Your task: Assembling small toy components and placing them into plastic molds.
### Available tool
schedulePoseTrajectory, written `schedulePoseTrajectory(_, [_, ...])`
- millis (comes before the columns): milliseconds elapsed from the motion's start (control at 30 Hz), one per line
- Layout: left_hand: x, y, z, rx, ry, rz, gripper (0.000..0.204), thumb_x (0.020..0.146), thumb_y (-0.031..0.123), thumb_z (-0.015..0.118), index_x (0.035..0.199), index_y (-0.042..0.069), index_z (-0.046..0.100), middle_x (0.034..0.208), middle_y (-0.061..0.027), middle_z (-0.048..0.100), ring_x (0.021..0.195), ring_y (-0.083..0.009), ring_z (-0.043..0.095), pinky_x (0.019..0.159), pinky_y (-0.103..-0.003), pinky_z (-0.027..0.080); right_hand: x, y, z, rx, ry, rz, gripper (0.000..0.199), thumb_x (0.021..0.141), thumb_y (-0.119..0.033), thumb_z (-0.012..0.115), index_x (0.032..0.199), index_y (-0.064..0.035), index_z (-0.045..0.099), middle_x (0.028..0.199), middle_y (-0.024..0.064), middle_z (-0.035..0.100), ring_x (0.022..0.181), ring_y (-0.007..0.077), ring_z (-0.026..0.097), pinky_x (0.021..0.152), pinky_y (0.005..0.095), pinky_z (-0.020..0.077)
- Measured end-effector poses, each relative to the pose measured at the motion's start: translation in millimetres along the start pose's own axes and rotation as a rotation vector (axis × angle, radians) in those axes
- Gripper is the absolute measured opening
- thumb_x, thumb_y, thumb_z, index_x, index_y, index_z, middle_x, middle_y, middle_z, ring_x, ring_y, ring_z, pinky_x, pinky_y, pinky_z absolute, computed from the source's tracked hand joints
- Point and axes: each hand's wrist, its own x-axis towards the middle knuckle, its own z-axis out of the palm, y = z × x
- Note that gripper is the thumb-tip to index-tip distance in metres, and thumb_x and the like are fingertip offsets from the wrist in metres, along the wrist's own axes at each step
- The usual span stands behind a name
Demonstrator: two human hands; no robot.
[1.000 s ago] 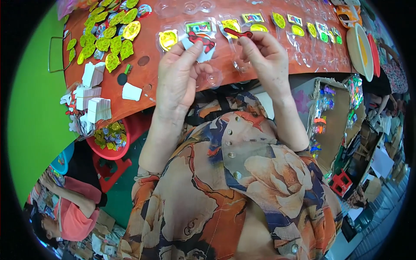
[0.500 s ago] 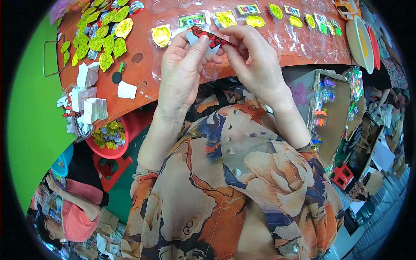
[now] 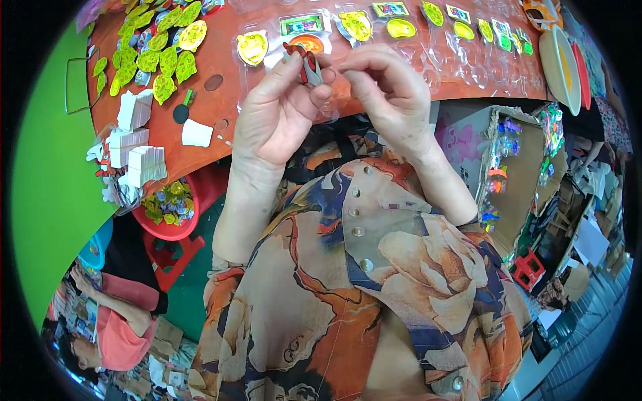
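Note:
My left hand [image 3: 277, 110] pinches a small red, black and white paper cutout [image 3: 307, 63] between thumb and fingers. The cutout is folded, with its pale back partly showing. Just right of it, my right hand [image 3: 394, 97] is apart from the cutout, thumb and forefinger brought together; whether anything small is between them is hidden. Beyond the hands lies a clear plastic blister tray [image 3: 284, 57]. In it are a yellow lemon-shaped piece [image 3: 252, 48], a green-edged printed card [image 3: 301, 25] and an orange round piece [image 3: 306, 44], partly covered by the cutout.
More filled blister trays [image 3: 401, 28] run to the right. Yellow leaf-shaped pieces [image 3: 164, 87] pile up at the left, near stacks of white cards [image 3: 146, 166]. A red basin [image 3: 164, 230] of pieces stands below the table edge. An open cardboard box [image 3: 511, 167] is at right.
My right hand has let go of the cutout and drawn slightly away. The cutout has been folded and turned in my left hand. The orange piece in the tray has come into sight.

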Motion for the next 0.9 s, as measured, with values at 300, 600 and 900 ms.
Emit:
schedulePoseTrajectory(300, [-35.5, 49.1, 15.6, 0.676, 0.356, 0.478, 0.012, 0.098, 0.009, 0.061, 0.106, 0.001, 0.060, 0.100, -0.0126, 0.070, 0.092, -0.0249, 0.071, 0.072, -0.033, 0.060, -1.3, 12.8, 3.4, -0.580, -0.162, -0.206, 0.021, 0.082, -0.002, 0.068, 0.100, -0.0048, 0.060, 0.089, 0.0123, 0.058, 0.076, 0.0301, 0.063, 0.066, 0.0388, 0.0526])
schedulePoseTrajectory(600, [-36.9, 19.8, 10.0, 0.664, 0.436, 0.387, 0.020, 0.097, 0.010, 0.064, 0.111, -0.002, 0.056, 0.100, -0.0135, 0.069, 0.086, -0.0249, 0.072, 0.067, -0.030, 0.062, -3.1, 5.9, 24.3, -0.904, -0.335, -0.387, 0.015, 0.080, -0.012, 0.063, 0.093, -0.0056, 0.060, 0.087, 0.0080, 0.054, 0.080, 0.0243, 0.062, 0.071, 0.0359, 0.0515])
schedulePoseTrajectory(900, [-19.8, -7.2, 27.1, 0.786, 0.409, 0.279, 0.028, 0.090, 0.007, 0.073, 0.110, -0.004, 0.059, 0.092, -0.0106, 0.071, 0.071, -0.0140, 0.070, 0.051, -0.023, 0.055, 12.6, -12.1, 2.2, 0.061, -0.094, 0.351, 0.021, 0.093, -0.014, 0.071, 0.107, 0.0000, 0.069, 0.090, 0.0018, 0.067, 0.077, 0.0058, 0.059, 0.067, 0.0228, 0.0498])
